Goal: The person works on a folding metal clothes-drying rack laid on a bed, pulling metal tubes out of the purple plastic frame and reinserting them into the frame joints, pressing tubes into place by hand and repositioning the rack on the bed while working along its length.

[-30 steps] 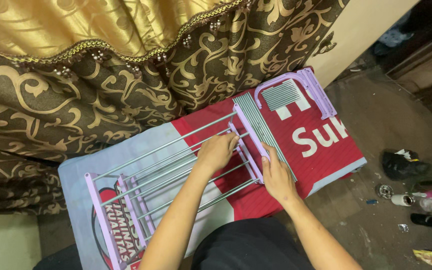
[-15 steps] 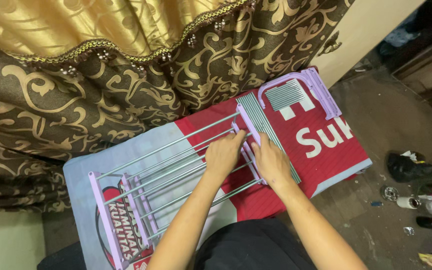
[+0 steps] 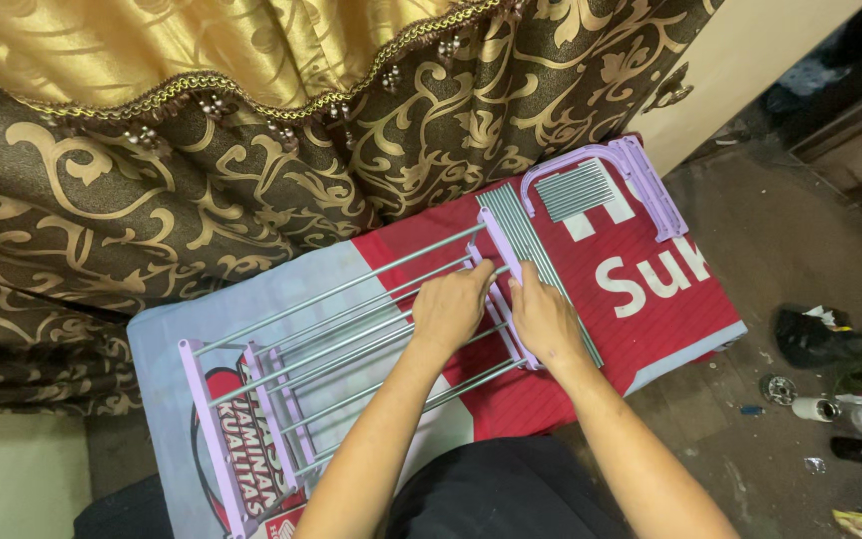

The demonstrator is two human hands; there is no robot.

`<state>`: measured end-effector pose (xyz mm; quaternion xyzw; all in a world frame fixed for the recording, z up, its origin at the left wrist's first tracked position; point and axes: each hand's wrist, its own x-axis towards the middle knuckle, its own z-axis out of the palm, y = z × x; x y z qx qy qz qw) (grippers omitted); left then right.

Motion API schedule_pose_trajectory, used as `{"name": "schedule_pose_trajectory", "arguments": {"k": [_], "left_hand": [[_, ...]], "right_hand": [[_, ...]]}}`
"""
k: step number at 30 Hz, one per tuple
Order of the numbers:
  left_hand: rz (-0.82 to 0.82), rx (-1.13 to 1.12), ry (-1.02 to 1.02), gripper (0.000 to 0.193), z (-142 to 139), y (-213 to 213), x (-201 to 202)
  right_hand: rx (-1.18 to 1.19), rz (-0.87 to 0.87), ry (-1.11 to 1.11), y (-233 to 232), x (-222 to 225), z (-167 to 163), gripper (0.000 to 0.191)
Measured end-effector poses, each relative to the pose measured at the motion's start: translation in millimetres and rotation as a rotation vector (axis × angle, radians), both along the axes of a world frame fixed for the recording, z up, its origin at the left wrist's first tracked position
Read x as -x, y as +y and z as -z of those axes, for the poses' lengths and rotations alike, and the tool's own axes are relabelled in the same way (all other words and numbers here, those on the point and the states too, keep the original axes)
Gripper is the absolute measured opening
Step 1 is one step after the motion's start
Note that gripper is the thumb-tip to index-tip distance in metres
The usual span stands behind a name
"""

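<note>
Folding drying rack [image 3: 351,339], lilac plastic ends with grey metal rods, lies flat on a printed banner [image 3: 650,299] spread on the floor, red and pale blue with white lettering. Left hand [image 3: 451,307] rests palm down on the rack rods just beside the lilac end bar [image 3: 506,274], fingers curled together over the rods, pressing rather than clearly clamped; cannot tell if anything is gripped underneath. Right hand [image 3: 543,317] sits on the other side of that same end bar, touching it, fingers together and laid along the bar and the bundle of loose grey rods [image 3: 531,240] next to it. Both hands close together, nearly touching, at the rack's far-right end. A second lilac frame piece [image 3: 641,180] with a small grey grille lies beyond the rack's end bar, apart from the hands. Brown and gold patterned curtain [image 3: 202,180] hangs behind the rack. Small clutter, a black bag [image 3: 810,334] and bottles [image 3: 850,414], lies on the floor well away from the rack, past the banner's edge.
</note>
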<state>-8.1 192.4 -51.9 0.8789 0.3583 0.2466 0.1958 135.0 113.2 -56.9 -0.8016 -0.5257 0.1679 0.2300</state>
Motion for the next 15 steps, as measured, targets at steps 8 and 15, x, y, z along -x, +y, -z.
{"name": "schedule_pose_trajectory", "arguments": {"k": [8,15], "left_hand": [[0.036,0.141,0.089,0.024,-7.9,7.2,1.6],[0.059,0.066,0.005,0.022,-8.6,8.2,0.6]], "right_hand": [[0.021,0.011,0.044,-0.8,0.7,-6.8,0.030],[0.035,0.015,0.030,-0.2,-1.7,-4.5,0.029]]}}
